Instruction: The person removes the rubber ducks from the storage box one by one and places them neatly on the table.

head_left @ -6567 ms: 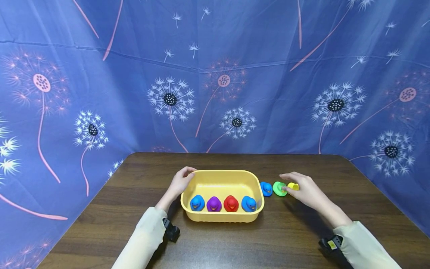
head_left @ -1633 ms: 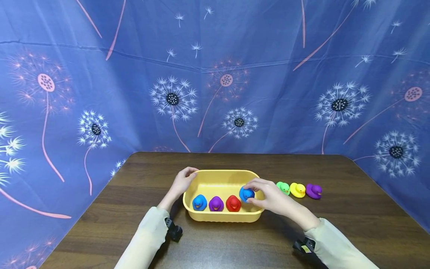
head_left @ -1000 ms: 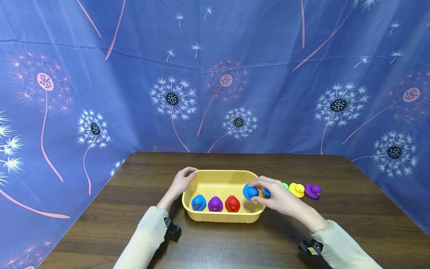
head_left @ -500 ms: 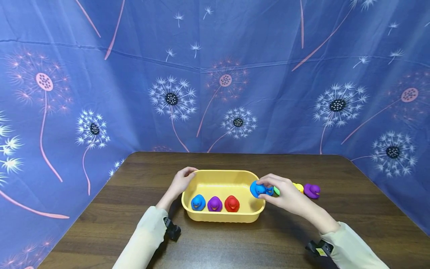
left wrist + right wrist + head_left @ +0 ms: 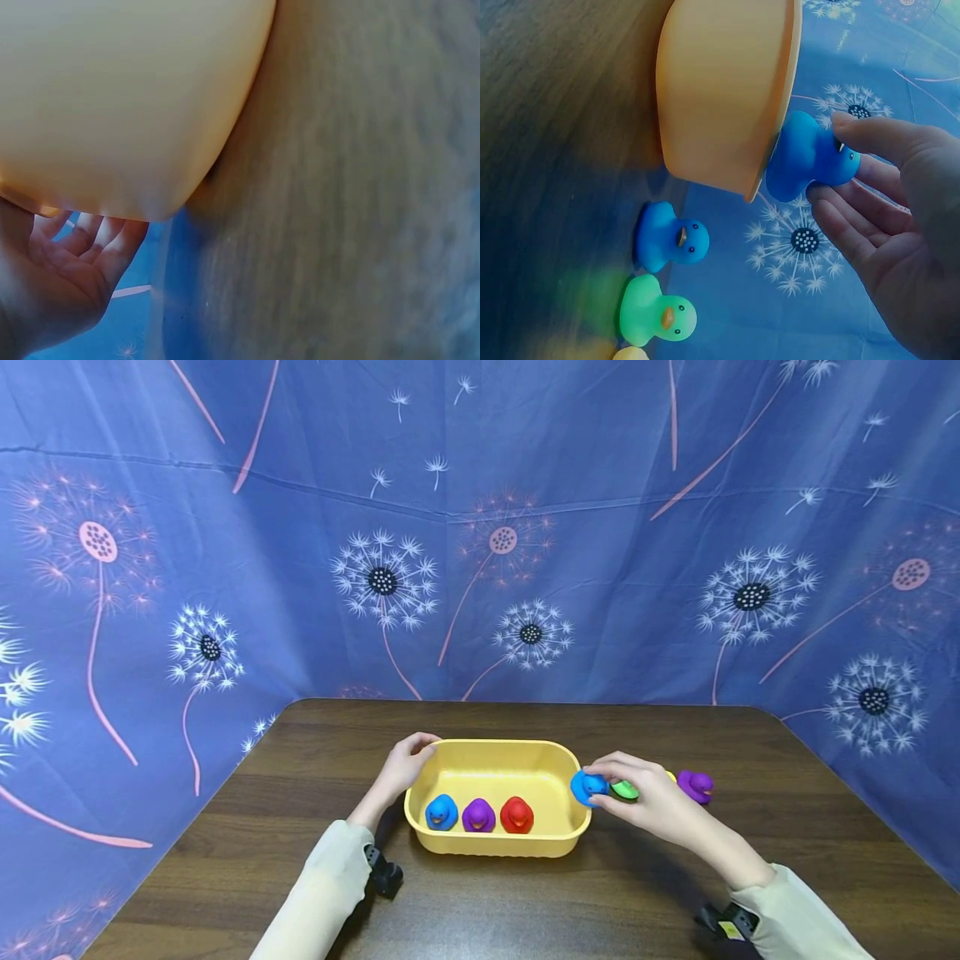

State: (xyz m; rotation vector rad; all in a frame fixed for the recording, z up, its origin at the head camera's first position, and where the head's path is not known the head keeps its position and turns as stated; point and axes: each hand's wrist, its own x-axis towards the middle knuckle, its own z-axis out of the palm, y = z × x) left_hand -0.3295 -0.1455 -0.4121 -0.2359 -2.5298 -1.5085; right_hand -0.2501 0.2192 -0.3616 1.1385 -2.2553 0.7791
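R hand (image 5: 649,798): thumb one side, fingertips the other, pinching a blue duck (image 5: 801,156) by its head; palm not touching it, fingers only part bent. The duck's up off the table (image 5: 480,902), just L of the palm, right by the rim of the tub (image 5: 495,845); can't tell if it touches. L hand (image 5: 406,764) has the tub's rim at its far L corner, thumb at the edge, fingers round the outside; exact contact partly hidden.

Handling (est.): duck looks like hollow vinyl/rubber, so v. light, soft w/ some give, not fragile. Smooth skin, poss. a bit slick; head's small & round, so a light pinch shd do. Body's the wider hold if the head slips. Tub prob. thin, stiff plastic, light enough to slide; rim's the best hold.

Below the R fingers: spare blue (image 5: 654,238) & green (image 5: 641,309); yellow (image 5: 632,354) mostly hidden. Purple (image 5: 695,786) just beyond the R knuckles, R side.
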